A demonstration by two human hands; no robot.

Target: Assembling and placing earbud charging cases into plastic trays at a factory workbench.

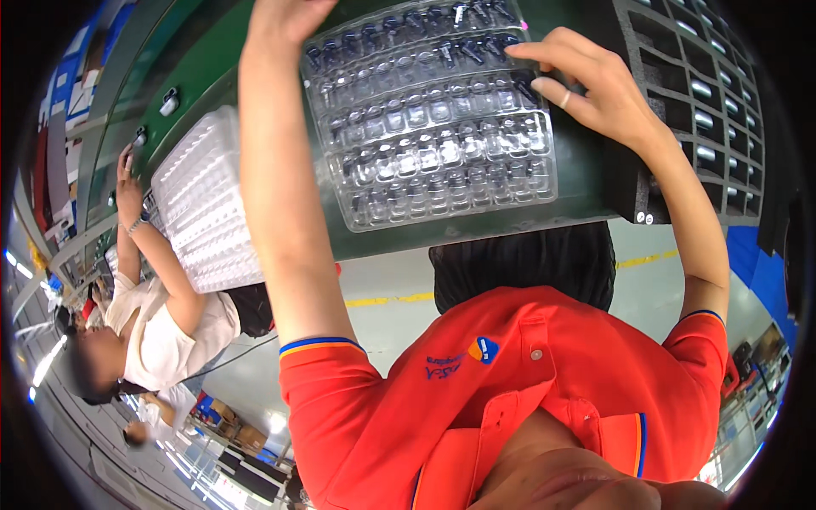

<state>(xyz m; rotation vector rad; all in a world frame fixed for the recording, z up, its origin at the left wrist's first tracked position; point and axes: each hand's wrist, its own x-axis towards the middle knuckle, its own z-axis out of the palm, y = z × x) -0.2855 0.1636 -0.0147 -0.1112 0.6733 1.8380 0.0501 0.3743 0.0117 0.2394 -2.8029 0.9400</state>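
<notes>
A clear plastic blister tray [450,217] with rows of moulded pockets lies on the green work surface. Small dark parts [374,36] fill the far rows, while the nearer rows show bare pockets. At the tray's far right edge is my right hand [591,85], a ring on one finger. Its index finger and thumb are apart, close to a dark part [525,85] in the tray; nothing shows gripped between them. My left hand [293,17] reaches past the tray's far left corner. Its fingers are mostly cut off by the upper edge, so their grip is hidden.
A black divided bin [633,102] with shiny parts in its compartments stands at the right. Left of my forearm is a stack of clear trays [204,204]. A co-worker in a white top [170,331] reaches over the green line, where a small part [170,102] lies.
</notes>
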